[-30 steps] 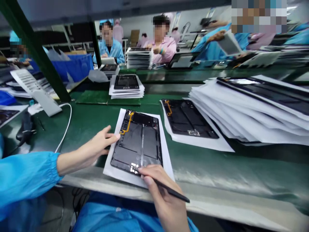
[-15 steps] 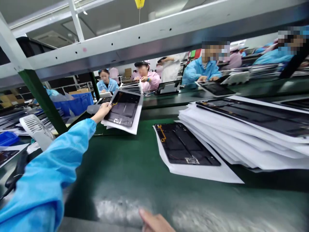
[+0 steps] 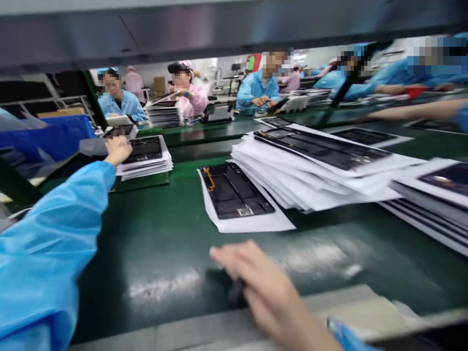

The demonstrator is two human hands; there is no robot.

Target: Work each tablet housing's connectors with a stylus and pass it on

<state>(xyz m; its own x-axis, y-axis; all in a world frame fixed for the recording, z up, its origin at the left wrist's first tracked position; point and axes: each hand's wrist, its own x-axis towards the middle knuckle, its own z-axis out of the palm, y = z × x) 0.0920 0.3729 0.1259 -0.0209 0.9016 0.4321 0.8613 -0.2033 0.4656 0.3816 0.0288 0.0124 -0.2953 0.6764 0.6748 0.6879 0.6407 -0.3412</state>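
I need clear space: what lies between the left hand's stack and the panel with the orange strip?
Just bare green bench, in the head view.

From the middle of the green bench, a bare lane ran towards twelve o'clock, between the small stack at eleven and the lone panel at one. The fanned paper stack blocked two o'clock, and the blue sleeve blocked nine.

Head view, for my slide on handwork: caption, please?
Left hand at opened tablet atop stacked paper, right hand over green workbench.
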